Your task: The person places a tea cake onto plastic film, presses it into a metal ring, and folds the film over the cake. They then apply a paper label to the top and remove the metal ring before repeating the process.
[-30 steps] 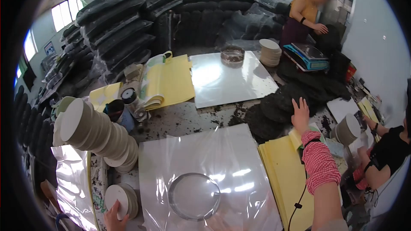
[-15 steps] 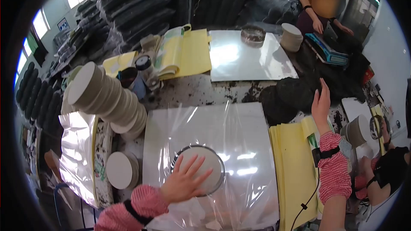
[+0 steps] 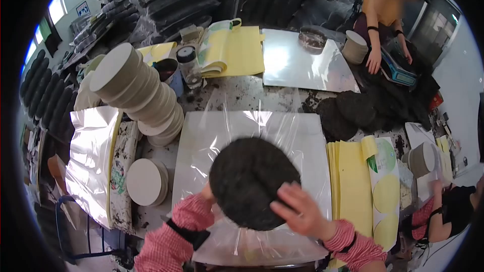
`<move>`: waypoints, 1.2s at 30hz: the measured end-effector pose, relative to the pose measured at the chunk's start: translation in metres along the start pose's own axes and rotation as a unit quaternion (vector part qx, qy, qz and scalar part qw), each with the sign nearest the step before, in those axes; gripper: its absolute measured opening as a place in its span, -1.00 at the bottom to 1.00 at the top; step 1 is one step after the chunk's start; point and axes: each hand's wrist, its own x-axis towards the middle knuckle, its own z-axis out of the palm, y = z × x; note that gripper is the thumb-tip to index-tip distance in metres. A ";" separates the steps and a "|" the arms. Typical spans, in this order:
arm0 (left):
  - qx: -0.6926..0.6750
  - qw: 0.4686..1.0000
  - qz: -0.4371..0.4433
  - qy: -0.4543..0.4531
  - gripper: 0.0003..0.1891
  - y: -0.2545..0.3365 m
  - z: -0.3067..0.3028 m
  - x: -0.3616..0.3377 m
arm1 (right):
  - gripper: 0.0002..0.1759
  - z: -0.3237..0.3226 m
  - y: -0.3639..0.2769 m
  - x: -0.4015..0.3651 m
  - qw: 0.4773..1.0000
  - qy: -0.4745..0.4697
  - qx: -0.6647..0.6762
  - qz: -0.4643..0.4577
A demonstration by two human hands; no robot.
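Observation:
A dark, rough-surfaced round cake (image 3: pixel 252 184) is held over the plastic-covered white board (image 3: pixel 201 126) in front of me. My left hand (image 3: pixel 207 192) grips its left edge, with most of the fingers hidden behind the cake. Against the lower right of the cake lies my right hand (image 3: pixel 302 211), slightly blurred, its fingers spread on the face. Clear plastic film (image 3: pixel 242 121) covers the board under the cake. The ring seen earlier on the board is hidden now.
Pale round discs (image 3: pixel 118 73) form a leaning stack at left, beside a shorter disc pile (image 3: pixel 146 182). Yellow sheets (image 3: pixel 353 171) lie right of the board. More dark cakes (image 3: pixel 348 113) rest behind. One person (image 3: pixel 378 10) works beside a blue scale (image 3: pixel 398 68); another person (image 3: pixel 454 211) is at right.
My right hand has come from the dark cakes at right to the middle, and a dark cake is now there. My left hand has gone from flat over the ring to the cake's edge.

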 end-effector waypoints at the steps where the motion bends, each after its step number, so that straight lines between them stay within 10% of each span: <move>1: -0.106 0.993 -0.020 0.056 -0.47 0.003 -0.012 -0.005 | -0.53 0.014 -0.008 -0.008 0.998 -0.057 0.004 0.006; 5: -0.423 0.878 -0.092 0.205 -0.51 0.037 -0.037 -0.020 | -0.45 0.030 -0.012 -0.004 0.997 -0.068 -0.015 0.026; 7: -0.002 0.966 -0.053 0.254 -0.54 0.058 -0.031 -0.015 | -0.45 0.030 -0.013 0.007 0.997 -0.067 -0.013 0.026; 17: 0.015 0.941 -0.090 0.326 -0.57 0.045 -0.013 -0.019 | -0.24 0.038 -0.031 0.015 0.975 -0.186 0.023 0.123; 22: 0.012 0.942 -0.091 0.322 -0.51 0.032 -0.009 -0.023 | -0.66 0.033 -0.004 0.064 0.996 -0.018 -0.015 0.083; 25: -0.004 0.946 -0.096 0.311 -0.50 0.035 -0.008 -0.021 | -0.81 0.080 0.015 0.082 0.975 -0.183 -0.094 0.090; 27: 0.024 0.946 -0.094 0.308 -0.49 0.036 -0.012 -0.020 | -0.80 0.079 0.014 0.074 0.986 -0.124 -0.029 0.107; 33: 0.084 0.944 -0.096 0.303 -0.52 0.037 -0.006 -0.008 | 0.05 0.058 0.022 0.077 0.966 -0.255 -0.012 0.046; 36: 0.186 0.939 -0.120 0.264 -0.57 0.037 -0.001 -0.001 | 0.05 0.070 0.022 0.074 0.961 -0.270 -0.034 0.054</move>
